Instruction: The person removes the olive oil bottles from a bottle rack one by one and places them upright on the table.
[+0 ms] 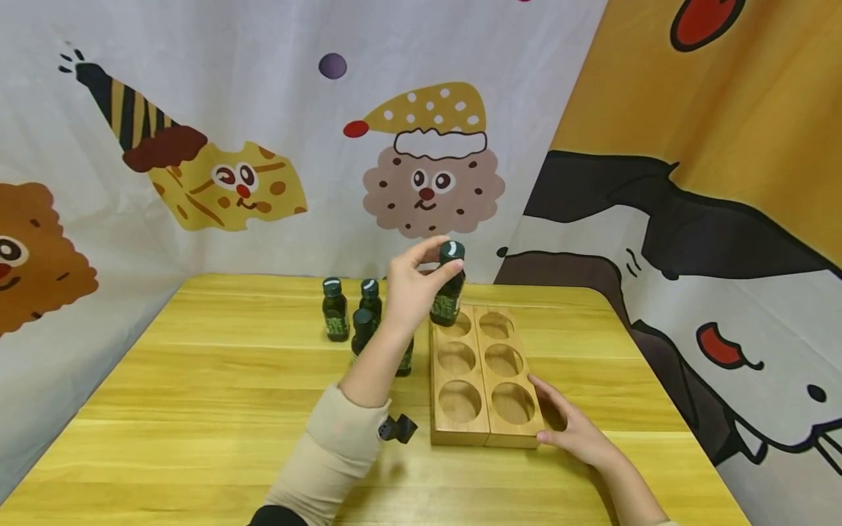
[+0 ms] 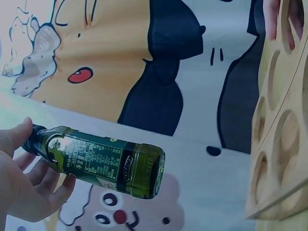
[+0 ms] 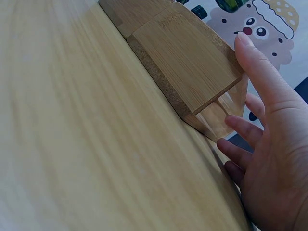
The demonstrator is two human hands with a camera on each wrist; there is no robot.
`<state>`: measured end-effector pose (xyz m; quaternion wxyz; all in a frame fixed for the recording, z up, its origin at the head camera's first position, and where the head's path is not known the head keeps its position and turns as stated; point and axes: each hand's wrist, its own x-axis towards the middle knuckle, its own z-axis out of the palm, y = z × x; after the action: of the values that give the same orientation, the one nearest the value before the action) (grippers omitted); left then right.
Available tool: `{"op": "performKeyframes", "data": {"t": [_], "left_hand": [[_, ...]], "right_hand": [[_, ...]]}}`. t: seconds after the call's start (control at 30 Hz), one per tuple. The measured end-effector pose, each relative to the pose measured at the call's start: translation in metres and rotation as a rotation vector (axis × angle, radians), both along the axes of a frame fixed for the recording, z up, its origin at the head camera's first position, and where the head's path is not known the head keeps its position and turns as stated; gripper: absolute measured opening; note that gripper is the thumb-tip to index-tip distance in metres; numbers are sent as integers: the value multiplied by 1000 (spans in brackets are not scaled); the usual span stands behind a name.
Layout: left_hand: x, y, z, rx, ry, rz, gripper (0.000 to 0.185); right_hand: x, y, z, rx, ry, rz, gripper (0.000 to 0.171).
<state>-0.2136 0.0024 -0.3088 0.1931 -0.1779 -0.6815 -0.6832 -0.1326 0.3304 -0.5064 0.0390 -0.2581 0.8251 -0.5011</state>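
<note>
My left hand (image 1: 414, 288) pinches a small dark green glass bottle (image 1: 448, 292) by its cap and neck. In the head view the bottle overlaps the far-left hole of a wooden rack (image 1: 460, 431), its base close over it. The left wrist view shows the bottle's (image 2: 110, 161) printed label and clear green base. Two rows of round holes run along the rack, with nothing standing in those that show. My right hand (image 1: 579, 431) rests at the rack's near right corner, thumb and fingertips on its edge; in the right wrist view the fingers (image 3: 245, 130) are at its open side.
Several more green bottles (image 1: 336, 310) stand on the yellow wood-grain table (image 1: 217, 394) left of the rack, partly hidden behind my left forearm. A cloth with cartoon figures (image 1: 263, 88) hangs behind the table and down its right side.
</note>
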Motion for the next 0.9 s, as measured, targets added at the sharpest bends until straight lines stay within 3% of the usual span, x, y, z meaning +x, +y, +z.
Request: {"op": "performKeyframes", "data": {"t": [0.37,0.73,0.9], "left_hand": [[13,-33,16,0,3,67,33],[20,-63,15,-7,30,110,34],[25,-78,15,0,6,135,34]], "right_hand": [[-3,1,-1,-10,-5,8,88],[0,-1,2,-14,-23,-3,88],[1,-1,1,-11,-41,-1,86]]}}
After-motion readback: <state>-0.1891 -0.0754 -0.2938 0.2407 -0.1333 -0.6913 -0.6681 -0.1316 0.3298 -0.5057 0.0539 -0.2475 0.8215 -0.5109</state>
